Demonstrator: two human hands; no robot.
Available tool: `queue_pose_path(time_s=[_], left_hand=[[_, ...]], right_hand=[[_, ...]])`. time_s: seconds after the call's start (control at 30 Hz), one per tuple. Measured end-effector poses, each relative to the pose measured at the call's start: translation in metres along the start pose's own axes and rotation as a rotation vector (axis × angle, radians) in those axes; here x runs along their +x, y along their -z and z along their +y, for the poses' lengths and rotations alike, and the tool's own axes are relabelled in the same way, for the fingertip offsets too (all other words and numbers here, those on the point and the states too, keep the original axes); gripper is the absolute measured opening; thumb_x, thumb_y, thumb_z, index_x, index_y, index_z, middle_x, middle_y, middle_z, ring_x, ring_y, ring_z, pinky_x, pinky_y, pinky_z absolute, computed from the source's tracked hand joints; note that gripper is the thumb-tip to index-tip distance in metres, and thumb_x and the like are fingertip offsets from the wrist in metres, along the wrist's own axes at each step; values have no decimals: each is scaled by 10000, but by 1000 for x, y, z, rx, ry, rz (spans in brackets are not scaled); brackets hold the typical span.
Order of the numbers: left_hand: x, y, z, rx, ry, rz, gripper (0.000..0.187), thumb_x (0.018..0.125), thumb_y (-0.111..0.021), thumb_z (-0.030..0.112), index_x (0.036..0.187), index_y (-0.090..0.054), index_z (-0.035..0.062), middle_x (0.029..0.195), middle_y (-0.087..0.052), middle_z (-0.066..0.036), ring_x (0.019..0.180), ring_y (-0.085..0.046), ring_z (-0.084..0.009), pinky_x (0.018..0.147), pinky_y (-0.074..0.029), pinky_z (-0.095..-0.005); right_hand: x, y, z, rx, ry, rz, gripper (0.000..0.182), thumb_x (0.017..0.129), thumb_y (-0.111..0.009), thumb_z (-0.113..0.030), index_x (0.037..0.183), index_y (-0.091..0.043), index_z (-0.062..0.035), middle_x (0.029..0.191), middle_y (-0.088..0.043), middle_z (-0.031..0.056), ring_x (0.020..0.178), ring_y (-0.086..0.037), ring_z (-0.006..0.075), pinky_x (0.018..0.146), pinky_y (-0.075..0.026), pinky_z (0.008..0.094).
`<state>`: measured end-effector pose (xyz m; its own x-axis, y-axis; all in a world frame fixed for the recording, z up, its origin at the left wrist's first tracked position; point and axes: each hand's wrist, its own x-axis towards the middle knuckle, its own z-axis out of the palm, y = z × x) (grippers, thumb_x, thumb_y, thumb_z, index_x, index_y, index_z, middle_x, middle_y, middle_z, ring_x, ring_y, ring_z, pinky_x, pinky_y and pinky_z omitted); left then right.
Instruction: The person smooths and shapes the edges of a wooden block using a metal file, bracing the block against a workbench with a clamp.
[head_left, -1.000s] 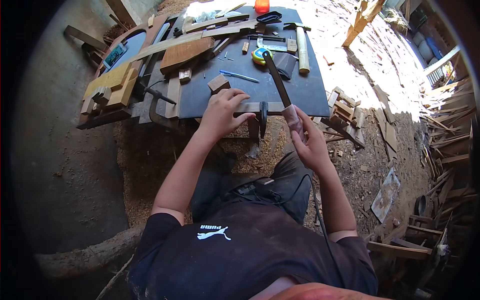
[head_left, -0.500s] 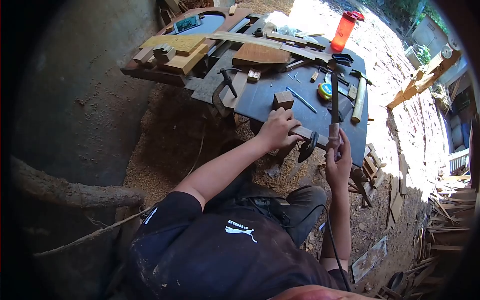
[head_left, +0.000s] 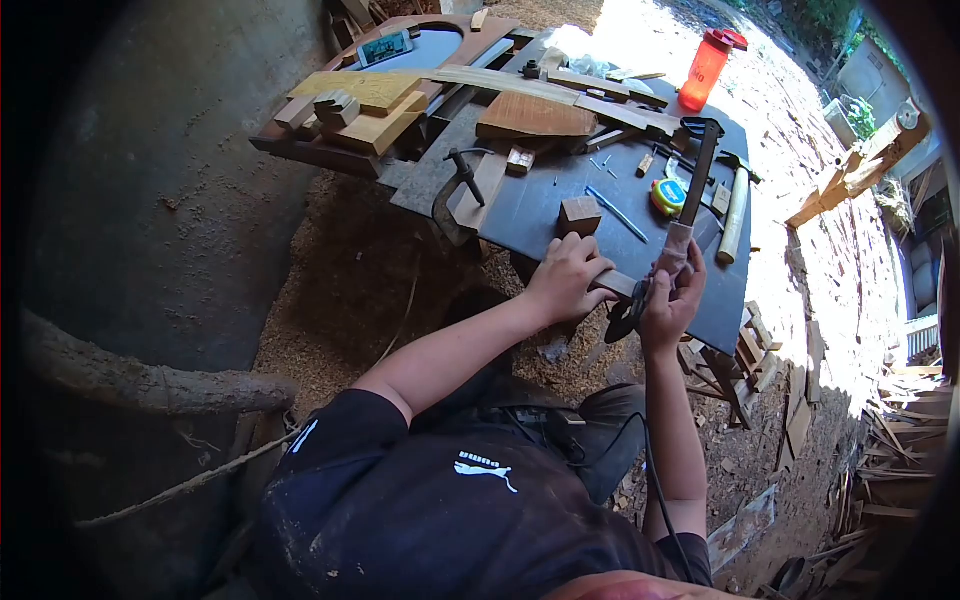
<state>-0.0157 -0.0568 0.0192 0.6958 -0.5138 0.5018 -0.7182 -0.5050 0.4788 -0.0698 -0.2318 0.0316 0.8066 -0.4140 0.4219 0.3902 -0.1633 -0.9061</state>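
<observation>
My left hand [head_left: 567,277] is closed over a narrow wooden strip [head_left: 615,284] at the table's near edge. A dark clamp [head_left: 627,314] sits on the strip, right of those fingers. In my right hand [head_left: 672,302] is a long, flat, dark tool that looks like a file [head_left: 699,182], with a light brown handle [head_left: 677,243]. Its blade points up and away over the table. The hand is close to the clamp; whether they touch cannot be made out. Just beyond my left hand stands a wooden block [head_left: 580,215].
On the dark table [head_left: 535,215] lie a blue pen [head_left: 617,213], a tape measure [head_left: 668,197], a hammer [head_left: 734,215] and several boards [head_left: 535,115]. A red bottle [head_left: 705,70] stands at the back. Another clamp [head_left: 460,190] grips the left edge. Offcuts [head_left: 750,350] lie at right.
My right hand has shifted left toward the clamp with the tool, whose blade now leans more to the right. My left hand stays on the strip. The whole view has shifted slightly.
</observation>
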Motion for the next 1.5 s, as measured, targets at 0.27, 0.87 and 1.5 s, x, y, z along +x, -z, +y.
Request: queue_pose_path(time_s=[0.27,0.87,1.5], left_hand=[[-1,-2,-1,7,2,-6,402,722,-851,354,1041,-725,145,983,-552,-35,995,-530,-243,864,-401,-401],[-3,-6,2,25,29,21,405,718,-843,342,1044,-709,144,988,-544,-41,1010,-527,-248,861,-402,-407],[-5,0,-16,59,-23,3,456,652,-861,254,1057,-668,168,980,-512,-29,967,-512,-240,829,-371,-397]], right_hand=[[1,-3,-2,-42,65,13,539,974,-492,-20,1496,-355,-13,999,-592,79,811,-572,100,720,-518,247],[3,-2,-3,-81,66,-5,555,966,-513,-38,1498,-363,2,938,-602,83,769,-587,108,715,-531,263],[25,13,17,-617,363,-27,520,931,-519,-58,1440,-428,-2,819,-589,45,693,-522,87,640,-430,233]])
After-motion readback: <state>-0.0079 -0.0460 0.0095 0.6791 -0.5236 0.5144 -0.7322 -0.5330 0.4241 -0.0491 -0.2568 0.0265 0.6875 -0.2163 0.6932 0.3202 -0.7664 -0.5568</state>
